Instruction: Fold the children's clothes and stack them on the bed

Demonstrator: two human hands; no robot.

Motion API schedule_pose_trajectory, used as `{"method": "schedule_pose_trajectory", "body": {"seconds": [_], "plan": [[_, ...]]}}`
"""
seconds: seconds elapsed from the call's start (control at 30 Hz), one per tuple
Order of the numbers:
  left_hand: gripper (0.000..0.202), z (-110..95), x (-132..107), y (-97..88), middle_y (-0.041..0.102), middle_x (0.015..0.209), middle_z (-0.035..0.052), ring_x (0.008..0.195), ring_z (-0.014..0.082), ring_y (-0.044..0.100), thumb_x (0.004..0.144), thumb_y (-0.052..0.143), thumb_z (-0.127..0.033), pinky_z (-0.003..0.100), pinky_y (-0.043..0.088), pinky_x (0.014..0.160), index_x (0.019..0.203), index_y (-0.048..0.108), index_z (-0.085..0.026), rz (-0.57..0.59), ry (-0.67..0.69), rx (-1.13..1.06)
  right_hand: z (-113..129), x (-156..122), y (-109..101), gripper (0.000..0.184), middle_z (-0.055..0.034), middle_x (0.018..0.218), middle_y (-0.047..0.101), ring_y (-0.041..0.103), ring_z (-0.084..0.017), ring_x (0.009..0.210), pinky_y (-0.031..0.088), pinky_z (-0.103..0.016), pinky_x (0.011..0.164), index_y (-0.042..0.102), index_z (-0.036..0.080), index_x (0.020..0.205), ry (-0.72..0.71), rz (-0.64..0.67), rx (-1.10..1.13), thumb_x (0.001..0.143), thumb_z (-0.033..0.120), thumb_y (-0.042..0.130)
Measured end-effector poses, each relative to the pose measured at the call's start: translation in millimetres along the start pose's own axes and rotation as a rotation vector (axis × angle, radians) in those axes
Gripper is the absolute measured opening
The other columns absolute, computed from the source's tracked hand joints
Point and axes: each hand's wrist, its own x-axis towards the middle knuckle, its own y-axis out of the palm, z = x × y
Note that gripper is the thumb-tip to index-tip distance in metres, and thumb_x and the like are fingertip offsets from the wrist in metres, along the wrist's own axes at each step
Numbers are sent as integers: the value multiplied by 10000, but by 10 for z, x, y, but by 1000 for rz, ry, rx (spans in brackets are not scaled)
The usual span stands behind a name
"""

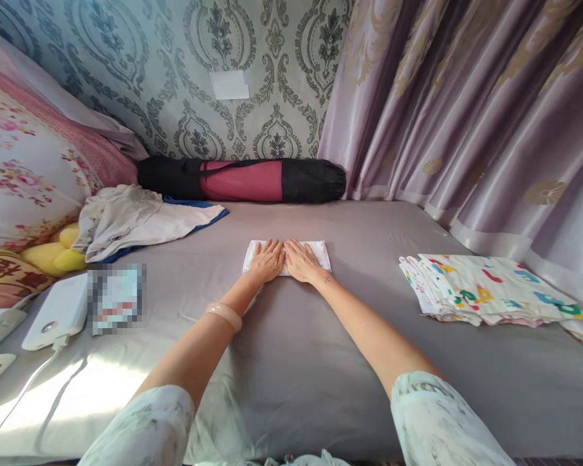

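Stretching under the left hand (268,260) and right hand (301,261) and well past them on every side is a grey sheet (320,388). Beyond the right hand, off to its right, hangs a mauve curtain (418,97); ahead of both hands lies a black-and-red roll (243,180). Well to the right hand's right sits a stack of printed cloths (495,285), its coloured shapes letter-like but spelling no word I can read. Far left of the left hand, a yellow-and-red cushion (14,278) bears upside-down characters that I cannot make out. Directly beneath both palms is a folded white cloth (324,251); the hands lie flat on it side by side, fingers extended, gripping nothing. Left of the left hand, a packet (119,298) is pixelated, its label unreadable. Above the left wrist is a pale bangle (226,316); on the right wrist, a tiny dark mark (327,279), illegible.
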Motion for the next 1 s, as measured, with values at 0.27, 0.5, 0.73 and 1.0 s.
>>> {"method": "schedule_pose_trajectory", "body": {"seconds": [0.27,0.5,0.73,1.0], "plan": [[564,74,14,28,381,1547,128,1450,289,293,1001,237,-415,479,220,1178,1484,381,-162,6,-43,16,-53,10,52,567,-115,1578,321,266,-250,1454,175,-452,1189,332,90,1509,67,-1,-10,1002,324,234],[639,165,-7,-18,303,1586,130,1480,274,225,992,172,-506,518,192,1183,1508,327,-163,67,-112,23,-146,-22,23,619,-155,1583,294,223,-255,1471,141,-413,1196,309,40,1510,217,44,-57,1012,395,211],[659,396,-115,-63,254,1609,97,1497,268,165,988,168,-511,465,181,1199,1518,310,-146,86,-117,-4,-343,-160,-67,631,-131,1606,236,174,-241,1488,92,-422,1206,284,42,1524,269,91,-73,1009,394,184],[613,467,-134,-54,272,1601,94,1488,284,196,990,210,-486,501,218,1181,1505,343,-181,65,-103,-18,-360,-160,-96,626,-131,1602,243,180,-243,1486,102,-437,1206,288,44,1523,263,90,-58,1005,381,193]]}}
